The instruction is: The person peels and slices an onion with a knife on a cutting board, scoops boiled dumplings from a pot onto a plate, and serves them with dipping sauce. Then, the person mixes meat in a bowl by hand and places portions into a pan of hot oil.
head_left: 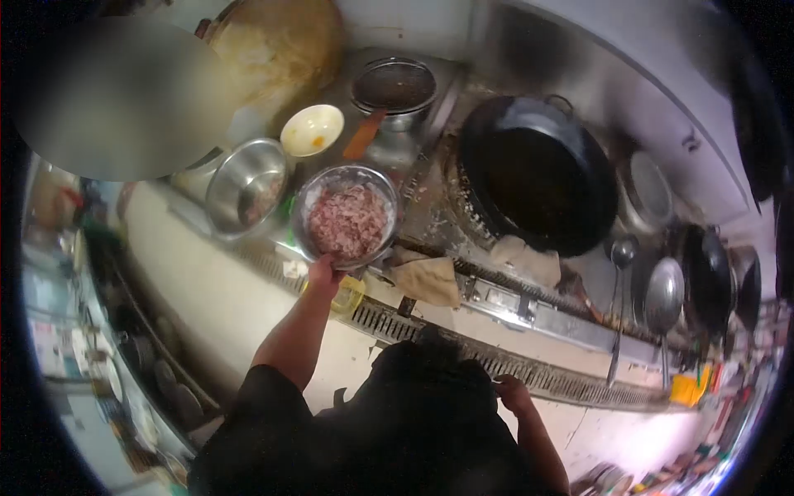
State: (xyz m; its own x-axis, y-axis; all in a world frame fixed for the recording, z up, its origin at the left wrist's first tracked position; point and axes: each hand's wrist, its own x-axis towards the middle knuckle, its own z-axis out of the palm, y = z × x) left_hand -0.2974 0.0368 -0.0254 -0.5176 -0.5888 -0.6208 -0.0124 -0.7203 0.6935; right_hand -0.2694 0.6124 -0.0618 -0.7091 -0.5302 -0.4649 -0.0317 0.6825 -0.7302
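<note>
My left hand (324, 276) grips the near rim of a steel bowl (301, 236), with the thumb over the edge. Pale pink raw chopped meat (351, 220) fills the bowl. To its left is a second steel bowl (222, 192) with a little meat at the bottom. Behind them sits a cream-coloured bowl (299, 132) with an orange-yellow smear inside. Close to my waist, my right hand (514, 395) has its fingers curled in; a small pale spot shows at the fingertips, too small to name.
A large black wok (538, 178) sits on the range at right. A strainer (395, 87) rests over a metal pot at the back. Folded cloths (428, 279) lie on the front edge. Ladles (664, 296) stand at far right. A round wooden board (285, 50) is at upper left.
</note>
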